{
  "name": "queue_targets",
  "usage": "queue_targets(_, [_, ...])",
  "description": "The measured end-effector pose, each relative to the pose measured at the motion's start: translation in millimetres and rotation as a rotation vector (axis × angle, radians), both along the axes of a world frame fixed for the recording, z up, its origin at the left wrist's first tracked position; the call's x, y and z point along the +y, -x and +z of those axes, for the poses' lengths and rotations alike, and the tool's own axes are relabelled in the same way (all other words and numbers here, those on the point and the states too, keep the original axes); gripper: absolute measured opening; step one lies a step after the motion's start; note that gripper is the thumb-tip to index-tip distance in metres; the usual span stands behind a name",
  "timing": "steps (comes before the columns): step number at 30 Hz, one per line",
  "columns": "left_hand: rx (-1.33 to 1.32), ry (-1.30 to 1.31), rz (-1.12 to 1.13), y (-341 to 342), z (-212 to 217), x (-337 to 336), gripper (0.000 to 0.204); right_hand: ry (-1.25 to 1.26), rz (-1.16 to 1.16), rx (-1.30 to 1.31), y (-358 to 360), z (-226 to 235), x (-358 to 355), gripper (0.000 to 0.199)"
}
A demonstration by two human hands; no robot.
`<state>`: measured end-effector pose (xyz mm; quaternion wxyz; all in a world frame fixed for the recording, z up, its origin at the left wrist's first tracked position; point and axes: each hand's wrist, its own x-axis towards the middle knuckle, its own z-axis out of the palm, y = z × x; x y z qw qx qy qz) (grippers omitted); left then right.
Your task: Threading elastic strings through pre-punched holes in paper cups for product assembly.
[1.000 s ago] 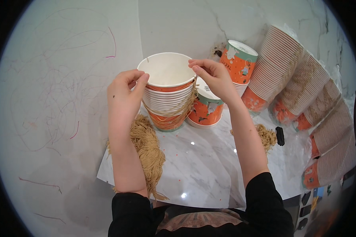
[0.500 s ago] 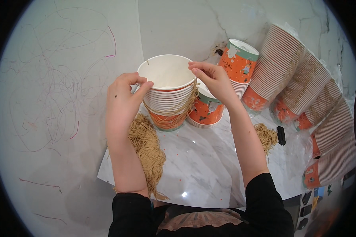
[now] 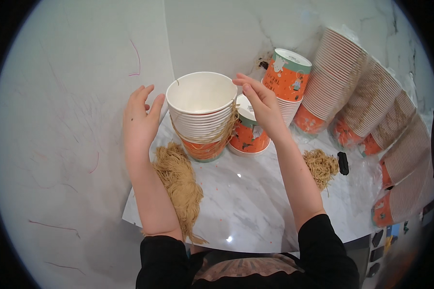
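Left hand (image 3: 139,120) now off cup stack (image 3: 202,115), fingers spread, right fingers (image 3: 248,89) pinching twine (image 3: 229,126).

We see our 2 forearms rising from black sleeves. Our left hand (image 3: 139,119) is raised upright and open, fingers together and extended. Our right hand (image 3: 259,103) is lifted higher, fingers loosely curled, fingertips pinched forward.

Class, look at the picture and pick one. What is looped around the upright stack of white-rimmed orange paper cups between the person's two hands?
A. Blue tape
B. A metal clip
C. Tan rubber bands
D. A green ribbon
C: thin tan rubber bands cross the sides of the upright stack of white-rimmed orange paper cups, and the right hand pinches one at the rim.
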<state>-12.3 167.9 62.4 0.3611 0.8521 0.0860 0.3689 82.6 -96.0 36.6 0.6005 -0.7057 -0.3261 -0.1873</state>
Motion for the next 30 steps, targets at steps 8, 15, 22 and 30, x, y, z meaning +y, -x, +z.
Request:
queue_targets(8, [-0.014, 0.313, -0.199, -55, -12, 2, 0.041, 0.098, -0.188, -0.199, 34, 3, 4, 0.016])
queue_targets(15, [0.101, 0.504, -0.297, -94, -14, 12, 0.032, 0.033, -0.207, -0.218, 37, -3, 11, 0.012])
queue_targets(22, [-0.008, 0.479, -0.292, -102, -15, 15, 0.024, 0.038, -0.229, -0.230, 34, -8, 10, 0.014])
queue_targets(30, [0.010, 0.526, -0.323, -101, -16, 12, 0.022, 0.033, -0.210, -0.321, 35, -9, 7, 0.015])
